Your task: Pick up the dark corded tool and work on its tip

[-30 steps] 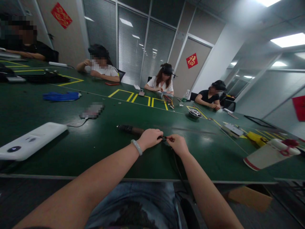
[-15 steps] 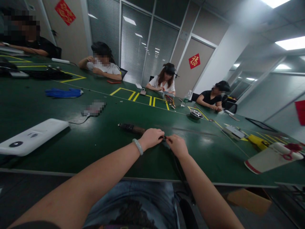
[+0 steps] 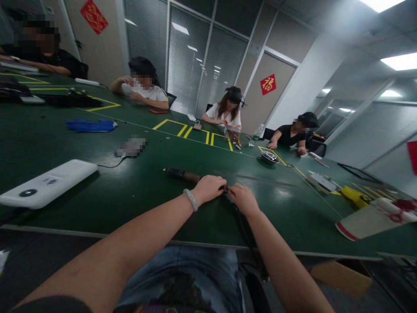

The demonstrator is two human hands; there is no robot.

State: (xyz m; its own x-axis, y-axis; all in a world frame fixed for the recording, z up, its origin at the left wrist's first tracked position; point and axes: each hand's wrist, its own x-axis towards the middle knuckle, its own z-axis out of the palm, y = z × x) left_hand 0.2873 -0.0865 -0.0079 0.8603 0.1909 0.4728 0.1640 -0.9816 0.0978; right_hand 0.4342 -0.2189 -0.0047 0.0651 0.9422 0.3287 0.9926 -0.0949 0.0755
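Note:
A dark rod-shaped tool [image 3: 183, 175] with a narrow metal tip lies across the green table [image 3: 143, 208], its tip pointing left. My left hand [image 3: 210, 189] is closed at the tool's right end and hides that part of it. Right beside it, my right hand [image 3: 241, 198] pinches a small dark piece where a black cable [image 3: 243, 224] comes up. The cable passes under my right wrist and over the table's front edge. My fingertips nearly meet, and the joint between tool and cable is too small to make out.
A white device [image 3: 48, 184] is wired to a small blurred item at the left; behind lies a blue glove [image 3: 91, 125]. A metal bowl [image 3: 270, 157], a bottle [image 3: 256, 135] and a white-and-red container [image 3: 371, 221] stand rightward. Several people sit across the table.
My hands keep their pinch at the tool's end with barely any movement. The view has shifted slightly. A person at the far right has spread their hands apart.

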